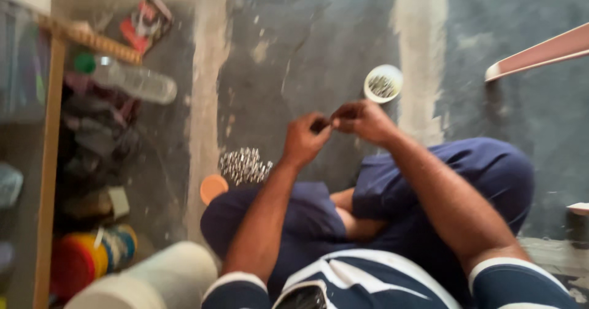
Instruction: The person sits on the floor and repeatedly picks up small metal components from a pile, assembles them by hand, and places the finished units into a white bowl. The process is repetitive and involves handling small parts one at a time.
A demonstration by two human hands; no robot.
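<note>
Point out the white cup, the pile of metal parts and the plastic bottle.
White cup (383, 83): head view, on its rim, by the small metal pieces inside.
Pile of metal parts (244, 165): head view, on its middle.
Plastic bottle (138, 82): head view, on its clear body.

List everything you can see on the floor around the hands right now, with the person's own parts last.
small part: one, dark, pinched between both hands
round tub: one, white, holding thin metal pieces, on the floor beyond the hands
pile of metal pieces: one heap, silvery, floor left of the knee
lid: one, orange, beside the pile
plastic bottle: one, clear with green cap, lying at left
roll: one, white, bottom left
left hand: one, on the part
right hand: one, on the part
</note>
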